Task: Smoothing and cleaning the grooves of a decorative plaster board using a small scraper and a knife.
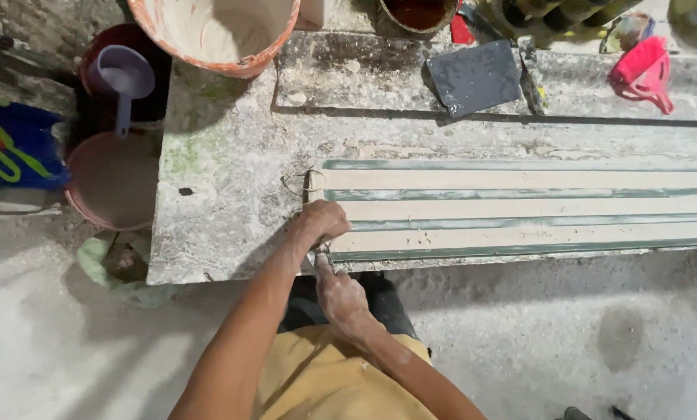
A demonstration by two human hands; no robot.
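moulding strip [519,208] end: left hand [323,222] fisted on it, right hand [339,295] pinching beneath.

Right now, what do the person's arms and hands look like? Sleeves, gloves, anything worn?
Both arms are bare from hand to upper forearm: no sleeves in view, no gloves, no watch or rings visible. The left hand and right hand are dusted with pale powder. Below them shows a mustard-yellow garment.

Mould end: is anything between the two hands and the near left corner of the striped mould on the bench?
Nothing visible. The left hand rests on the left end of the mould. The right hand reaches up to the bench edge just below it, pinching something small I cannot identify. Buckets and tools lie apart, further back.
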